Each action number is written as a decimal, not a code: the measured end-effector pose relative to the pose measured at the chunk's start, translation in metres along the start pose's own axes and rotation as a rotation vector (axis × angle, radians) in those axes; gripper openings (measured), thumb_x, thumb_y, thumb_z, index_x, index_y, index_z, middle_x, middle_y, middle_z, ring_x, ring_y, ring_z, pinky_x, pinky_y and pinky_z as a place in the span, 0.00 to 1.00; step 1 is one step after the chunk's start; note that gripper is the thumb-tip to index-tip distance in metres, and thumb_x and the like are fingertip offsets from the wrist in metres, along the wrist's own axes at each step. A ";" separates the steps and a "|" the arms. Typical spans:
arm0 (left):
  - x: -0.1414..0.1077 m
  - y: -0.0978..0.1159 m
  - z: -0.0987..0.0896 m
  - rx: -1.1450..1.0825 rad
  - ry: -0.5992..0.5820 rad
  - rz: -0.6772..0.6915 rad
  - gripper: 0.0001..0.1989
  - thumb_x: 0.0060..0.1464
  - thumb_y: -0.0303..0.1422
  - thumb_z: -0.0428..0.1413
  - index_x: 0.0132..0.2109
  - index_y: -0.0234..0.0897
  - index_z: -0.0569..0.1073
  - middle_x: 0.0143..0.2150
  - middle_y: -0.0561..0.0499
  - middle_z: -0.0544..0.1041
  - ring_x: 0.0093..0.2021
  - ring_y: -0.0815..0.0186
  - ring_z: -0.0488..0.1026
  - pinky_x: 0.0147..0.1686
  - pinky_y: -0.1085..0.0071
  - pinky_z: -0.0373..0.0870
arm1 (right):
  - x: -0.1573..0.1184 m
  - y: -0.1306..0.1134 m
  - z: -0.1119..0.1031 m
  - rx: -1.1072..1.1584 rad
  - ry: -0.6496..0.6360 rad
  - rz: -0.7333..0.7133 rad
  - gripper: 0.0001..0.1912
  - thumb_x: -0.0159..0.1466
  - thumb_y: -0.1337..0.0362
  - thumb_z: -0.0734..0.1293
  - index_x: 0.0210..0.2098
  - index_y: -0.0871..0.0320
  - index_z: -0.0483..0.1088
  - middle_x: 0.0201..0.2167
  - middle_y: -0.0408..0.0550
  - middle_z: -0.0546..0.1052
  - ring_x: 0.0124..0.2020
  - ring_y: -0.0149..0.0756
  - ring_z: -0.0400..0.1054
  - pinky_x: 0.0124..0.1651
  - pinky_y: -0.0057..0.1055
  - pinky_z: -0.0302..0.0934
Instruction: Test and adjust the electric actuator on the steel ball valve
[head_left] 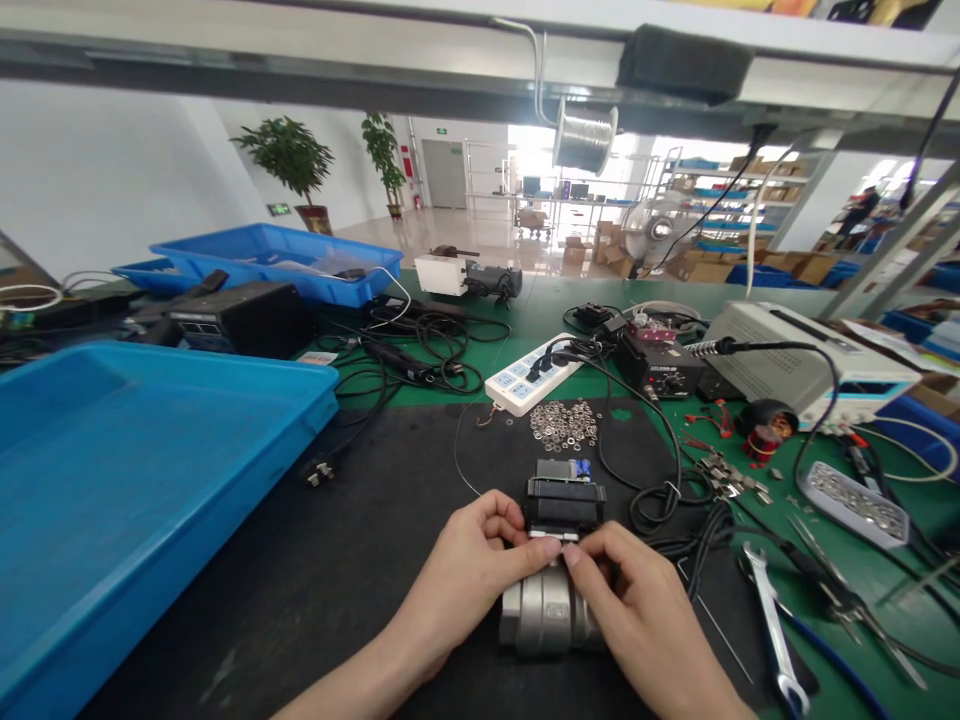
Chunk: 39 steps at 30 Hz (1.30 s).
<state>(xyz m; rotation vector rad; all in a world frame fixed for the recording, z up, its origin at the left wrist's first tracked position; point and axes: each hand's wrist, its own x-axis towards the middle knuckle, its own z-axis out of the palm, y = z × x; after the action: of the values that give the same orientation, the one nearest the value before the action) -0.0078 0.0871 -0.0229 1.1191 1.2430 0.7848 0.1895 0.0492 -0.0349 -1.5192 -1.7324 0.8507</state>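
A silver metal valve body [551,612] lies on the black mat [247,620], with a black housing [564,502] above it. A small board with a blue part [581,469] shows at the top of the housing. My left hand [480,550] is at the left of the joint between housing and valve, fingers curled and thumb pointing inward. From the right, my right hand [637,600] meets it, its thumb tip close to the left thumb. Whatever lies between or under the fingertips is too small or hidden to make out.
A large blue tray [150,480] fills the left side. Behind the housing are loose washers [564,425] and a white power strip [532,375]. Cables, a wrench [776,630], tweezers and a tray of small parts [857,503] lie at right. A solder spool [585,138] hangs overhead.
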 end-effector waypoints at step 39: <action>-0.017 0.018 -0.015 0.048 0.170 0.003 0.24 0.63 0.54 0.55 0.41 0.34 0.76 0.38 0.45 0.85 0.13 0.81 0.60 0.17 0.83 0.50 | 0.000 -0.001 -0.002 -0.055 -0.026 -0.024 0.20 0.77 0.52 0.58 0.34 0.54 0.72 0.33 0.43 0.76 0.37 0.37 0.70 0.40 0.32 0.55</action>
<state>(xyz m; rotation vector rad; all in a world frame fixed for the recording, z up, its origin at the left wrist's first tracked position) -0.0237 0.0799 0.0003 1.1111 1.4089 0.8710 0.1905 0.0491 -0.0335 -1.5264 -1.8025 0.8206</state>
